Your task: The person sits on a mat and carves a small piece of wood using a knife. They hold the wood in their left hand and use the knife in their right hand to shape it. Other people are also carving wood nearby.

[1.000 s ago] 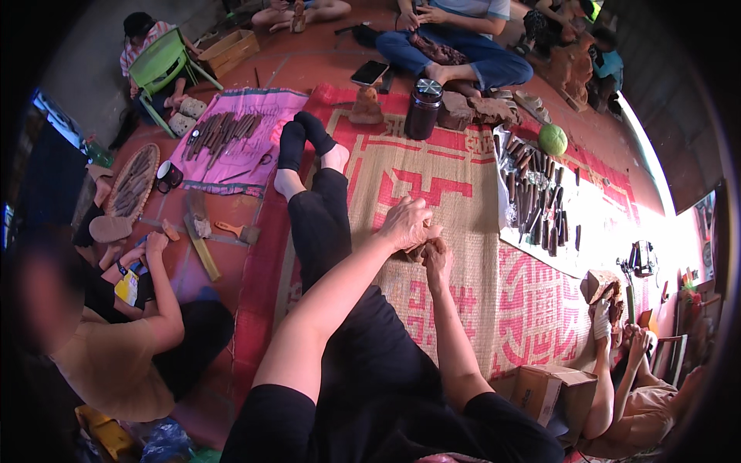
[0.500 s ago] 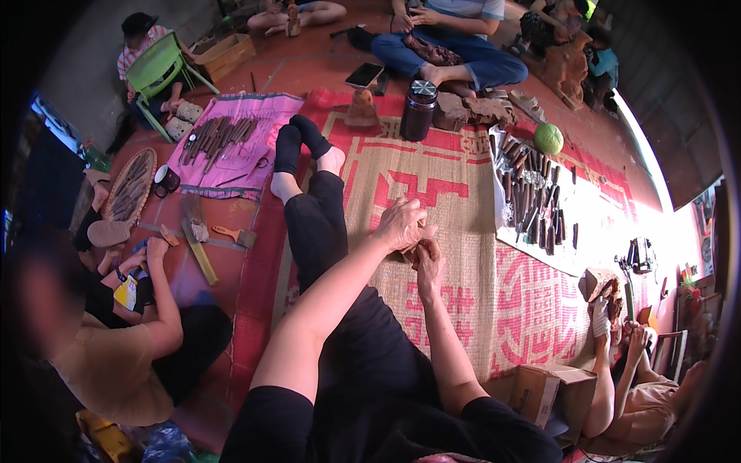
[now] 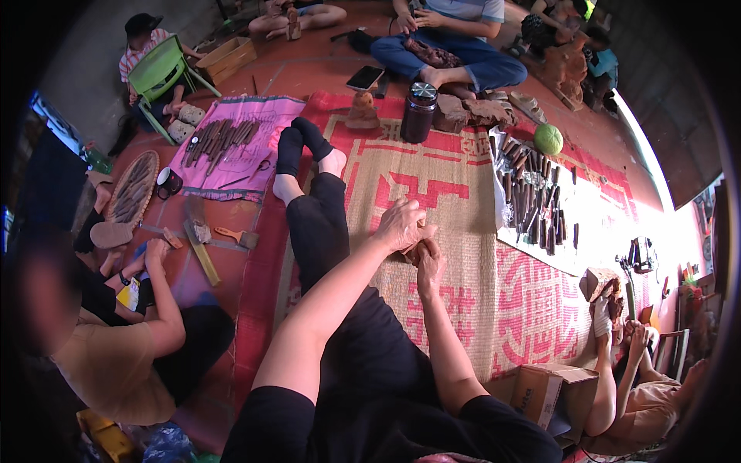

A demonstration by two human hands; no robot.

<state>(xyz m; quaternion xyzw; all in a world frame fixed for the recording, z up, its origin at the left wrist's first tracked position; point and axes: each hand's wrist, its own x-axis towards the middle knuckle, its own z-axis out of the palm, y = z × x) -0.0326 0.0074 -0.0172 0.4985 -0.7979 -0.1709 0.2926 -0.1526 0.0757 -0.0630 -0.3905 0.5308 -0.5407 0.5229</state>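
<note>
Over the patterned straw mat [image 3: 455, 212], my hands meet at the middle of the view. Between them is a small brown piece [image 3: 410, 255] that looks like carved wood, mostly covered by my fingers. My left hand [image 3: 398, 227] is closed over its top, knuckles up. From the right, my right hand [image 3: 430, 263] pinches at it with bent fingers. A bit of brown also shows at my left fingertips; whether it belongs to the same piece or to a tool I cannot tell.
Several wood-handled carving tools lie on a white sheet [image 3: 590, 224] at right and a pink cloth [image 3: 255, 177] at left. A dark flask [image 3: 417, 113], wood blocks [image 3: 450, 113] and a green round fruit [image 3: 549, 139] stand farther off. A cardboard box [image 3: 534, 392] is near right. People sit around.
My hands stay together over the mat, with only a slight shift of my right fingers on the brown piece. The view has tilted very slightly.
</note>
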